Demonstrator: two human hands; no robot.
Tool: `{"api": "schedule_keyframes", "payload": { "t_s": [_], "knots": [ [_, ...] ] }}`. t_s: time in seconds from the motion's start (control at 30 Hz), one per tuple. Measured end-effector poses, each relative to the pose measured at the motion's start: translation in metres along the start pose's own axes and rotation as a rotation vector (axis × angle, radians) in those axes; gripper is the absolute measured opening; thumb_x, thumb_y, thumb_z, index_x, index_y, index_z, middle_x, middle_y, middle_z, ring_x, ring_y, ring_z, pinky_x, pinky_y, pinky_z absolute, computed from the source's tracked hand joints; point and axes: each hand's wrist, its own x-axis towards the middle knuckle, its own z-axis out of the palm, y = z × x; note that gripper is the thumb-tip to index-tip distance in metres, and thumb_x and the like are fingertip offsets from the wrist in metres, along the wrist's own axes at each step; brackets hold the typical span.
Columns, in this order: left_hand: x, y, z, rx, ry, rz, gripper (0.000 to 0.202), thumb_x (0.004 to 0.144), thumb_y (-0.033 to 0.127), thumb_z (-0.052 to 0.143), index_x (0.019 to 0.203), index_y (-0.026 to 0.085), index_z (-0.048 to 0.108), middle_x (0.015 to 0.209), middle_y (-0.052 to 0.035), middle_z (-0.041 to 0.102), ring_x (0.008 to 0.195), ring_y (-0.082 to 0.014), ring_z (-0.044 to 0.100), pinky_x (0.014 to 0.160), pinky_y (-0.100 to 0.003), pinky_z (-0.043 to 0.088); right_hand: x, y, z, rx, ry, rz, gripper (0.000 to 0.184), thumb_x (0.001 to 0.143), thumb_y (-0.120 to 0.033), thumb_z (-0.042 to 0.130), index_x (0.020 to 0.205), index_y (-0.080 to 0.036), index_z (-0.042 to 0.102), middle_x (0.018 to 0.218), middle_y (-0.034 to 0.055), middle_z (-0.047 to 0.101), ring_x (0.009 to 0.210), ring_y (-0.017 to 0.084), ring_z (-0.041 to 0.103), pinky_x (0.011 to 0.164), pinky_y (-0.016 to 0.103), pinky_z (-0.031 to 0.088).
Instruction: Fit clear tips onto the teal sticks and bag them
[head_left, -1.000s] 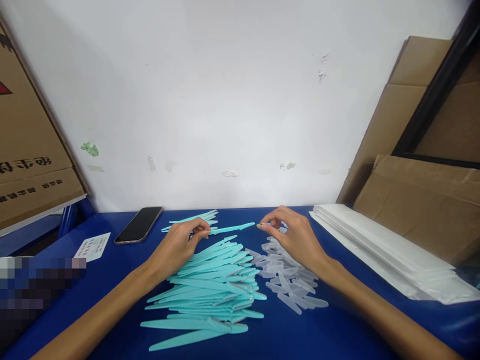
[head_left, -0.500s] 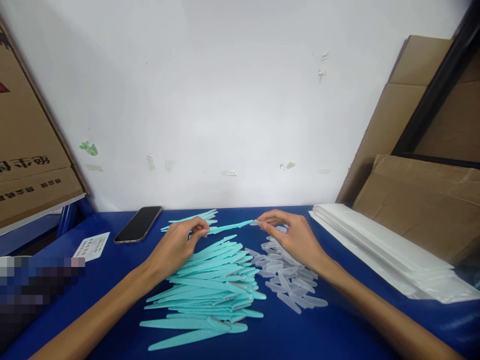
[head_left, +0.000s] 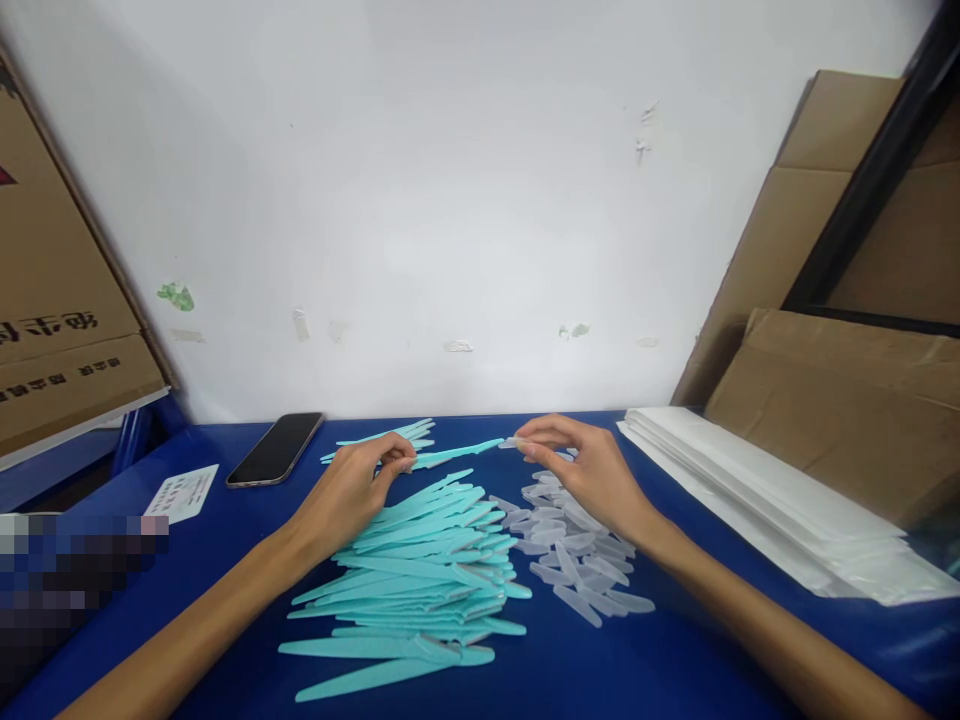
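Observation:
Between finger and thumb, my left hand [head_left: 352, 490] pinches a turquoise eyebrow razor [head_left: 454, 455] by its handle end, with its head pointing right. My right hand [head_left: 589, 470] is closed in a pinch on a small translucent blade cap [head_left: 508, 442], held right at the razor's tip. Whether the cap touches the tip is too small to tell. Below my left hand lies a heap of turquoise eyebrow razors [head_left: 427, 560]. Loose translucent caps [head_left: 585, 570] are heaped under and in front of my right hand. Behind my left hand, several more razors [head_left: 405, 433] lie together.
The blue table [head_left: 600, 680] meets a white wall [head_left: 465, 200] at the back. A phone [head_left: 276, 449] and a printed card [head_left: 182, 494] lie left. Flat white bags [head_left: 765, 500] are stacked right, beside cardboard [head_left: 840, 410]. A carton [head_left: 67, 250] stands far left.
Very little differs. The razor in my left hand has drawn back slightly to the left, while my right hand keeps the cap in nearly the same place.

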Motion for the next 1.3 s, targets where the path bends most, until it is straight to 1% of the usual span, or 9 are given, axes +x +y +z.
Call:
{"api": "schedule_keyframes", "payload": {
  "t_s": [0.17, 0.27, 0.4, 0.53, 0.77, 0.9, 1.03, 1.17, 1.3],
  "knots": [
    [0.0002, 0.0006, 0.0001, -0.021, -0.011, 0.009, 0.016, 0.098, 0.027, 0.051, 0.090, 0.022, 0.064, 0.081, 0.0007, 0.070, 0.073, -0.0162, 0.062, 0.066, -0.025, 0.044, 0.0003, -0.0001, -0.0002, 0.003, -0.021, 0.003, 0.016, 0.092, -0.037, 0.066, 0.101, -0.026, 0.073, 0.099, 0.0028, 0.080, 0.094, 0.026, 0.076, 0.081, 0.037, 0.060],
    [-0.0001, 0.0001, 0.0001, -0.026, -0.013, 0.016, 0.016, 0.098, 0.026, 0.051, 0.091, 0.022, 0.065, 0.081, 0.0006, 0.070, 0.073, -0.0162, 0.063, 0.066, -0.025, 0.045, 0.0002, 0.0008, -0.0003, 0.027, -0.023, 0.001, 0.016, 0.092, -0.039, 0.066, 0.100, -0.026, 0.073, 0.101, 0.0033, 0.079, 0.096, 0.026, 0.076, 0.081, 0.037, 0.061],
    [-0.0010, -0.0004, 0.0003, -0.047, -0.023, 0.017, 0.017, 0.099, 0.026, 0.050, 0.093, 0.022, 0.065, 0.083, -0.0001, 0.071, 0.075, -0.0165, 0.064, 0.067, -0.025, 0.046, 0.0000, 0.0013, -0.0003, 0.081, -0.028, 0.022, 0.018, 0.092, -0.040, 0.066, 0.100, -0.025, 0.073, 0.098, 0.0038, 0.079, 0.091, 0.026, 0.076, 0.080, 0.037, 0.061],
    [-0.0011, 0.0006, 0.0006, -0.036, -0.021, 0.008, 0.016, 0.098, 0.027, 0.051, 0.092, 0.022, 0.064, 0.083, 0.0000, 0.072, 0.075, -0.0168, 0.065, 0.069, -0.025, 0.047, 0.0010, 0.0014, -0.0006, 0.176, -0.062, 0.052, 0.022, 0.092, -0.043, 0.066, 0.102, -0.024, 0.071, 0.097, 0.0047, 0.079, 0.086, 0.024, 0.076, 0.079, 0.036, 0.060],
    [-0.0014, 0.0009, 0.0001, -0.048, -0.043, 0.019, 0.018, 0.099, 0.029, 0.049, 0.094, 0.022, 0.065, 0.084, -0.0008, 0.074, 0.078, -0.0183, 0.068, 0.072, -0.027, 0.050, 0.0006, 0.0012, -0.0002, 0.175, -0.068, 0.043, 0.026, 0.092, -0.046, 0.066, 0.103, -0.023, 0.072, 0.100, 0.0067, 0.079, 0.089, 0.025, 0.075, 0.082, 0.040, 0.062],
    [-0.0014, 0.0009, 0.0003, -0.050, -0.040, 0.034, 0.018, 0.098, 0.029, 0.049, 0.094, 0.022, 0.066, 0.083, -0.0011, 0.074, 0.077, -0.0186, 0.069, 0.071, -0.027, 0.051, 0.0006, 0.0025, 0.0003, 0.210, -0.056, 0.062, 0.031, 0.091, -0.050, 0.066, 0.104, -0.023, 0.073, 0.103, 0.0074, 0.078, 0.089, 0.026, 0.075, 0.082, 0.041, 0.062],
    [-0.0010, 0.0012, 0.0004, -0.054, -0.036, 0.031, 0.018, 0.098, 0.029, 0.050, 0.095, 0.022, 0.066, 0.083, -0.0008, 0.075, 0.077, -0.0182, 0.069, 0.070, -0.027, 0.051, 0.0014, 0.0014, 0.0001, 0.205, -0.028, 0.076, 0.028, 0.090, -0.047, 0.068, 0.102, -0.023, 0.073, 0.100, 0.0069, 0.079, 0.087, 0.026, 0.075, 0.080, 0.040, 0.062],
    [-0.0009, 0.0027, -0.0007, -0.054, -0.038, 0.034, 0.018, 0.098, 0.028, 0.050, 0.096, 0.022, 0.067, 0.083, -0.0013, 0.075, 0.076, -0.0185, 0.069, 0.067, -0.027, 0.050, 0.0004, 0.0005, 0.0001, 0.187, -0.033, 0.064, 0.022, 0.091, -0.043, 0.068, 0.101, -0.023, 0.074, 0.100, 0.0056, 0.079, 0.088, 0.024, 0.075, 0.080, 0.037, 0.061],
    [-0.0011, 0.0041, -0.0009, -0.061, -0.043, 0.040, 0.019, 0.099, 0.028, 0.051, 0.098, 0.022, 0.068, 0.085, -0.0015, 0.076, 0.075, -0.0179, 0.069, 0.064, -0.025, 0.048, -0.0004, -0.0004, 0.0004, 0.156, -0.033, 0.046, 0.020, 0.091, -0.040, 0.068, 0.100, -0.024, 0.075, 0.100, 0.0049, 0.079, 0.088, 0.024, 0.076, 0.079, 0.037, 0.061]
  ]
}}
